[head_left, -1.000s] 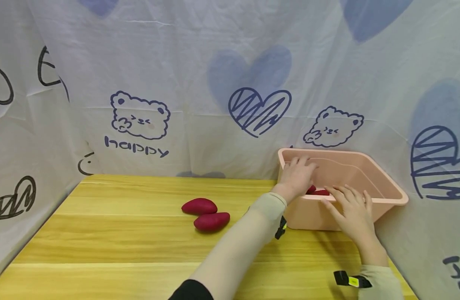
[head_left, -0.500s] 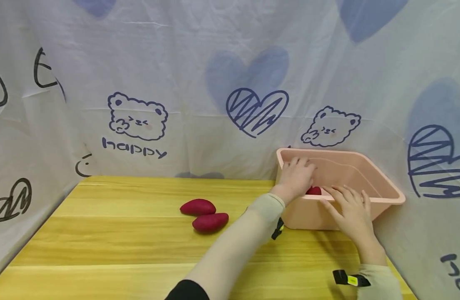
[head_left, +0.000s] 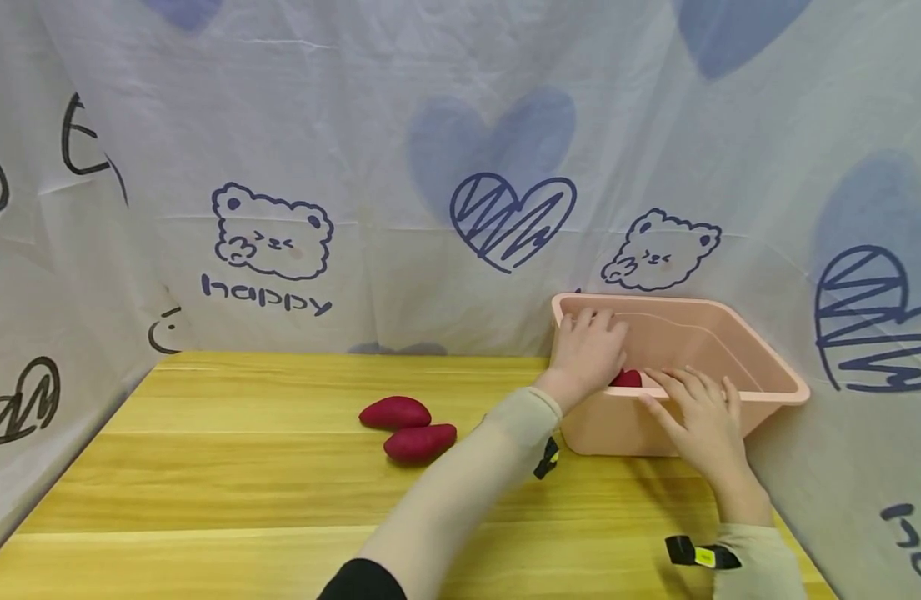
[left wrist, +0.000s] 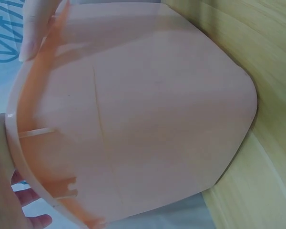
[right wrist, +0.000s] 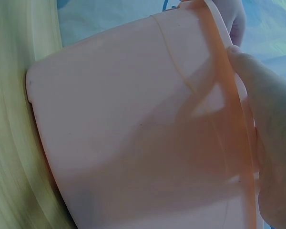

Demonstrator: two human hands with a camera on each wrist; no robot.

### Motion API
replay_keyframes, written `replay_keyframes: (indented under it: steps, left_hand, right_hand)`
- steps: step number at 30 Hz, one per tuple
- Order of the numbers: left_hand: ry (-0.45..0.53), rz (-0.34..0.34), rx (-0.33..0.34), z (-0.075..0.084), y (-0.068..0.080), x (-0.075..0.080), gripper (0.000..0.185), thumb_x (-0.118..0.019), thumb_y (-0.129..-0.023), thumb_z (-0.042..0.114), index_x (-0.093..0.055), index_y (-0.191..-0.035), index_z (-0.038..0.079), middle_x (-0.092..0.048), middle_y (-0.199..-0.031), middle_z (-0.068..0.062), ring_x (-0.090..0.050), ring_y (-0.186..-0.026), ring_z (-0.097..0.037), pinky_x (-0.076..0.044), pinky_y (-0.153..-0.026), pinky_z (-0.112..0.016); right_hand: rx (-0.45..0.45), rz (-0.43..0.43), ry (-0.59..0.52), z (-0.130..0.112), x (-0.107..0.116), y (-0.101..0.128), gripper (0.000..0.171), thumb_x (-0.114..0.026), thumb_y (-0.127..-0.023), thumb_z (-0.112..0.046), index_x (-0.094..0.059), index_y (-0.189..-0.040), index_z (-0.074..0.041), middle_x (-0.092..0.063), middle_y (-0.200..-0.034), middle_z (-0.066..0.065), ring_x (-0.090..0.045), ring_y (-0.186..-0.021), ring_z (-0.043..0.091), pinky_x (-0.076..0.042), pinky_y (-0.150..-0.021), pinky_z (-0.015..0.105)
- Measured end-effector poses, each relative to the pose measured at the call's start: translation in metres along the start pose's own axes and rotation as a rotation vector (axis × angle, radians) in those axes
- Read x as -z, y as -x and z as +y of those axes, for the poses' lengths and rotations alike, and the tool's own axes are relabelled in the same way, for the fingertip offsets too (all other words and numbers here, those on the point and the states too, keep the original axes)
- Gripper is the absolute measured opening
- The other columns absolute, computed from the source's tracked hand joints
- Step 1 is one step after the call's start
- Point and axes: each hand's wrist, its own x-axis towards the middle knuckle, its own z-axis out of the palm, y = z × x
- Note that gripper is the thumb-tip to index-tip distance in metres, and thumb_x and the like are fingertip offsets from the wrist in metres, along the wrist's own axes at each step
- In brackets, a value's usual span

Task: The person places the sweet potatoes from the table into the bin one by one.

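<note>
Left hand (head_left: 591,346): fingers bent inside the pink bin (head_left: 613,425); their hold cannot be told. Right hand (head_left: 703,429): fingers loosely spread over the near rim, gripping nothing. Between them, a dark-red piece (head_left: 628,379), partly hidden by the bin's wall. Left of the left fingers, beyond the sleeve (head_left: 460,492): two dark-red tubers (head_left: 421,444) on the counter (head_left: 227,483).

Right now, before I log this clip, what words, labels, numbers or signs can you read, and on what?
"happy": on the patterned cloth, under the left bear drawing.
Lower right, the cloth's lettering is cut off by the frame edge; not fully readable.
Upper left, black strokes resembling "E", broken by a fold; unclear.
Wrist straps: yellow patches, too small to read.
Pink tub: no text seen.
</note>
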Motion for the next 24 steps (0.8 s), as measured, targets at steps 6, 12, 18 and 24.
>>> replay_keyframes:
  steps: [6,12,18,24]
  left_hand:
    - [-0.007,0.049,-0.020,-0.006,0.009,0.003,0.029,-0.049,-0.098,0.043,-0.056,-0.124,0.031,-0.052,-0.134,0.007,-0.047,-0.126,-0.017,-0.039,-0.104,-0.044]
    - [0.006,0.098,-0.028,-0.014,0.024,0.007,0.027,-0.049,-0.098,0.043,-0.057,-0.122,0.033,-0.052,-0.137,0.008,-0.045,-0.128,-0.016,-0.039,-0.104,-0.042]
    - [0.010,0.135,-0.031,-0.021,0.039,0.009,0.030,-0.050,-0.098,0.044,-0.058,-0.124,0.032,-0.053,-0.137,0.007,-0.046,-0.129,-0.018,-0.039,-0.106,-0.046]
    - [0.035,0.148,-0.037,-0.031,0.053,0.010,0.028,-0.050,-0.097,0.043,-0.058,-0.121,0.031,-0.053,-0.137,0.007,-0.046,-0.127,-0.020,-0.037,-0.105,-0.048]
  right_hand:
    - [0.004,0.007,-0.001,0.001,0.000,-0.001,0.045,-0.052,-0.097,-0.046,-0.058,-0.133,-0.020,-0.055,-0.133,0.017,-0.040,-0.127,0.041,-0.005,-0.113,0.066]
    - [0.011,0.025,-0.002,0.001,-0.002,-0.001,0.043,-0.052,-0.097,-0.046,-0.059,-0.131,-0.020,-0.056,-0.131,0.017,-0.041,-0.126,0.040,-0.008,-0.112,0.066]
    - [0.010,0.027,-0.003,0.001,-0.003,-0.001,0.043,-0.053,-0.097,-0.046,-0.059,-0.131,-0.020,-0.056,-0.131,0.017,-0.041,-0.126,0.040,-0.009,-0.111,0.066]
    - [0.013,0.026,-0.005,0.001,-0.003,0.000,0.044,-0.053,-0.096,-0.046,-0.059,-0.131,-0.020,-0.056,-0.131,0.016,-0.041,-0.126,0.040,-0.008,-0.112,0.066]
